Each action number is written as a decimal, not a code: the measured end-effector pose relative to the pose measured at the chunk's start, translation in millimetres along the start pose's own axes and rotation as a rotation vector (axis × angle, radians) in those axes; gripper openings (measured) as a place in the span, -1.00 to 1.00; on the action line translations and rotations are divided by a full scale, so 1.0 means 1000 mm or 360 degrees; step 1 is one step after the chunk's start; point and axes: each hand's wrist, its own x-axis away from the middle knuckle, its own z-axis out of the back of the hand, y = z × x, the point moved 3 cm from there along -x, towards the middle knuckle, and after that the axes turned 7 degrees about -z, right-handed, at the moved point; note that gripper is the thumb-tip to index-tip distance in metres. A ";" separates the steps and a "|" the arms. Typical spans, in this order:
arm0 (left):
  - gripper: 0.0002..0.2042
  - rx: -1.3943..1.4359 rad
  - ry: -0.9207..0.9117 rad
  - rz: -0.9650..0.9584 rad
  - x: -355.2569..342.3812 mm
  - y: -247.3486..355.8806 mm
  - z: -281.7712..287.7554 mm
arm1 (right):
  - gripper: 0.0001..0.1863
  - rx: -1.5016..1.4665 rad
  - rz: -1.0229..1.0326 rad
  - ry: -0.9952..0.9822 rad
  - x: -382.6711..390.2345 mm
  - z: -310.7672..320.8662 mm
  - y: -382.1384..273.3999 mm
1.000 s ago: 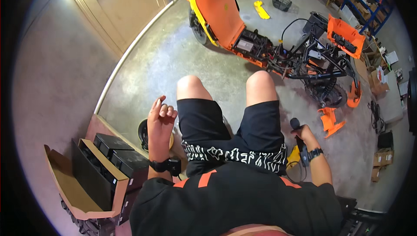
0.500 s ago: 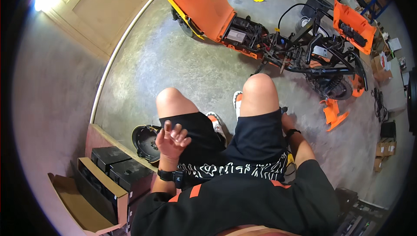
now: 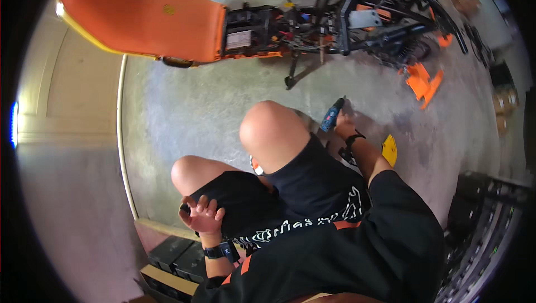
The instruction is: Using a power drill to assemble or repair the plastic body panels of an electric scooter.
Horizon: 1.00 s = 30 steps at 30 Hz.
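Note:
A blue and black cordless drill (image 3: 331, 116) is in my right hand (image 3: 345, 126), its front end pointing up and away over the floor. My left hand (image 3: 202, 215) is raised beside my left thigh, palm up, fingers apart and slightly bent, holding nothing. Beyond my knees stands a partly stripped vehicle like a scooter or motorbike, with a long orange body panel (image 3: 148, 15) at its left. Its black frame tubes (image 3: 385, 38) and wiring (image 3: 290, 27) lie bare. A stand leg reaches down toward the floor near its middle.
An orange plastic part (image 3: 421, 83) lies on the concrete at the right. A yellow piece (image 3: 389, 150) is beside my right forearm. Black boxes (image 3: 172, 253) and an open carton (image 3: 162, 282) stand at lower left. A dark rack (image 3: 486, 219) is at lower right. A pale pipe (image 3: 121, 135) runs along the left wall.
My view has turned, so the vehicle appears nearer and farther left. My right hand has come forward from beside my thigh, bringing the drill into plain sight. The left hand remains raised.

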 end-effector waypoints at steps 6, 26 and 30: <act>-0.60 -0.0029 0.0010 0.0055 -0.007 -0.002 0.002 | -0.02 0.0044 -0.0077 0.0190 -0.006 -0.039 0.020; -0.60 -0.0122 0.0029 0.0062 -0.004 -0.008 -0.005 | -0.71 -0.0232 0.0867 -0.0055 -0.002 0.028 0.005; -0.60 -0.0085 -0.0031 0.0089 0.000 -0.009 -0.005 | -0.60 -0.0494 0.1008 0.0145 0.057 0.198 -0.021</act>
